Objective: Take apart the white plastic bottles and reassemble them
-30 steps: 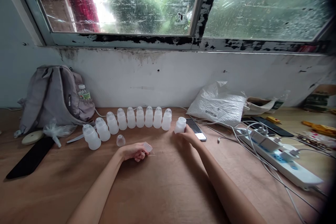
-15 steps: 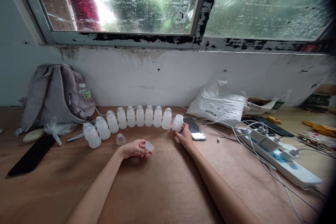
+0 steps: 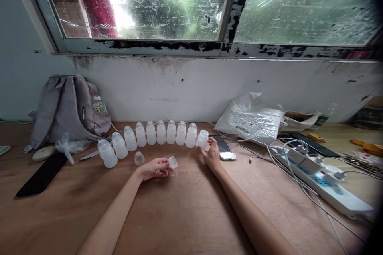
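An uncapped bottle [image 3: 202,139] is gripped in the right hand [image 3: 213,154], tilted now and lifted off the tabletop at the right end of the capped row [image 3: 155,135] near the far edge. A small clear cap [image 3: 172,161] is pinched in the left hand's [image 3: 155,167] fingertips, raised since a second ago and brought nearer the bottle. A spare cap [image 3: 139,157] lies just left. Bare wood is left open toward the near edge; a phone [image 3: 223,147] and cables [image 3: 269,151] crowd the right.
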Available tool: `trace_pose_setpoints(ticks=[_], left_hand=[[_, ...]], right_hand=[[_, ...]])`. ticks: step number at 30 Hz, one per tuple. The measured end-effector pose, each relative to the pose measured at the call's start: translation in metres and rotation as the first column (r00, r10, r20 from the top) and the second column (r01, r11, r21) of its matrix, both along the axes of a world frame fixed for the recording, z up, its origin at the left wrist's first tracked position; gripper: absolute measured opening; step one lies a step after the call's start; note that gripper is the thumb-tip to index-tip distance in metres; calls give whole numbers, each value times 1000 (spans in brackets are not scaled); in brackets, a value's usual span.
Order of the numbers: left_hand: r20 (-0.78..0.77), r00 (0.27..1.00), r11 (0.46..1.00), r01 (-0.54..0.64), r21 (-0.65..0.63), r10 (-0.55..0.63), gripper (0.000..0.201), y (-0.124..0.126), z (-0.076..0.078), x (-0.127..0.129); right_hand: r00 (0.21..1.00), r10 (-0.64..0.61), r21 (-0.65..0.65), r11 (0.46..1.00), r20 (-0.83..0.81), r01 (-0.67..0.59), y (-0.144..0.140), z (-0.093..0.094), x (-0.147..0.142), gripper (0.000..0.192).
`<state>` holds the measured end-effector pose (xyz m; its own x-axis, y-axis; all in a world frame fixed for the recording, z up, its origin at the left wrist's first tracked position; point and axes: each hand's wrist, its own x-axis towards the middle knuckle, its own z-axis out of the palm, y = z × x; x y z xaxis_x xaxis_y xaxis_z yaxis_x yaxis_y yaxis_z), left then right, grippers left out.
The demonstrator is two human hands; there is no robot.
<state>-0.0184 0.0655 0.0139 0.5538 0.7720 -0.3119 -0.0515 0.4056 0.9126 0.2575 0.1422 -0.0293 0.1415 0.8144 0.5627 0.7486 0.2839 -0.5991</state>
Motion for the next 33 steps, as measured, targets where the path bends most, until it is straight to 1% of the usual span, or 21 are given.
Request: trace_pose_setpoints(ticks=[4,6,7,9,11,12,13,15,17,19,21,27,33], left_hand=[[-11,1000,1000,-27,7,27,38,1,-3,0],[-16,1000,999,-27,18,27,38,1,-3,0],[-18,1000,999,-25,26,26,38,0,-3,0],[-23,999,999,-25,46,26,39,-1,-2,0],[-30,999,997,-26,75,28,39,-2,-2,2],[-35,999,995,-27,92,30,38,-2,-2,3],[-40,999,993,-29,113,33,37,-3,-3,4],[-50,998,986,-36,160,45,35,-3,-5,7],[-60,996,976,-46,211,60,34,-4,-8,10],[-69,995,964,-55,259,75,33,-4,-11,12],[-79,993,952,-57,299,85,33,-4,-13,14],[-98,990,918,-59,391,106,34,-4,-16,17],[-96,977,865,-121,487,191,32,-3,-22,24]], right_hand=[[1000,-27,97,995,1,27,-7,7,-3,58],[999,-32,137,990,-6,33,-14,11,-6,51],[1000,-14,142,990,5,13,-18,13,-8,47],[995,79,111,990,57,-85,-28,18,-16,39],[966,233,45,970,113,-239,-40,23,-29,35],[935,327,21,943,137,-332,-47,25,-37,35],[893,421,5,904,159,-427,-55,28,-45,35],[793,575,-39,814,201,-580,-68,34,-64,37],[699,671,-101,735,247,-670,-79,39,-79,38],[652,706,-143,701,276,-699,-86,41,-89,35],[645,705,-153,701,295,-696,-88,40,-93,33],[664,675,-103,722,322,-685,-84,35,-91,28],[710,627,-62,762,322,-645,-82,31,-91,25]])
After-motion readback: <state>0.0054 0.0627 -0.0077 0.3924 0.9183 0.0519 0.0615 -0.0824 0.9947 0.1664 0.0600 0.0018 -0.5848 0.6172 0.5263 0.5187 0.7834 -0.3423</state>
